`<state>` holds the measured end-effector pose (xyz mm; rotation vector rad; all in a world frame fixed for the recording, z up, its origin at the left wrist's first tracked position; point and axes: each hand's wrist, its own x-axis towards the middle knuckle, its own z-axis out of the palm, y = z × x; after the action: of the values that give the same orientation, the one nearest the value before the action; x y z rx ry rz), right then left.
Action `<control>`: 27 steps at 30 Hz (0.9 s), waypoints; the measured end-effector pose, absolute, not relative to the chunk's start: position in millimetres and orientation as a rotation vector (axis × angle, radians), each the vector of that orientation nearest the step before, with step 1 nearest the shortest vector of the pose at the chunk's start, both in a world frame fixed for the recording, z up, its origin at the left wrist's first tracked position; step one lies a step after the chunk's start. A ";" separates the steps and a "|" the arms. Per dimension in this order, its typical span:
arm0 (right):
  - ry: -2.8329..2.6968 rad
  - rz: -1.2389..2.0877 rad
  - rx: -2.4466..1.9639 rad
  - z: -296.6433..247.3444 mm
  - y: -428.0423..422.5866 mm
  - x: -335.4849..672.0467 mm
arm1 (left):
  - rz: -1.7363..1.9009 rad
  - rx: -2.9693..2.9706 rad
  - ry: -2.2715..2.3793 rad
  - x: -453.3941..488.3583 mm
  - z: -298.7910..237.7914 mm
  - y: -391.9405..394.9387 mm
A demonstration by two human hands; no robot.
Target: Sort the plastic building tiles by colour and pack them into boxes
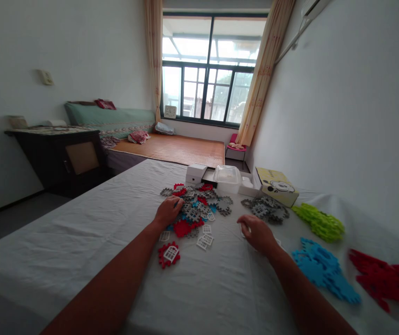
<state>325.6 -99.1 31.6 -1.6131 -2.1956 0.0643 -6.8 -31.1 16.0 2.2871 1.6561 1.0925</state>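
Observation:
My left hand (166, 211) rests at the left edge of a mixed pile of puzzle-like plastic pieces (194, 213) in grey, red, blue and white. Its fingers are curled in; what they grip is hidden. To the right of the pile, my right hand (258, 233) is closed just above the cloth, with white bits showing under and beside it. Whether it holds one of them I cannot make out. Several white window-shaped pieces (206, 229) lie in front of the pile, and one white arched window (171, 252) lies on a red toothed piece (161, 263).
Sorted heaps of grey (267, 210), lime green (320, 222), blue (325, 270) and red pieces (384, 279) line the right side. Behind stand a white box (195, 173), a clear plastic tub (227, 179) and a yellow cartoon box (278, 186). A white cloth (91, 246) covers the table.

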 end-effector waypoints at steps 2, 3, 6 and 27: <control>-2.215 0.047 -1.721 34.2 -97.8 335.5 | 1.088 2.288 1.658 -7.2 14.6 -30.3; -2.210 0.007 -1.750 35.2 -97.8 337.6 | 1.085 2.290 1.658 -7.3 14.2 -30.0; -2.165 -0.105 -1.669 35.8 -101.4 328.4 | 1.069 2.305 1.650 -6.6 14.4 -30.2; -2.715 -0.079 -0.816 17.7 -147.2 215.2 | 1.059 2.342 1.654 -3.0 16.0 -33.1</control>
<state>215.2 -147.2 17.7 -0.8156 -2.7152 -0.0792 -3.0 -33.1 16.0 2.3424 1.6539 1.0586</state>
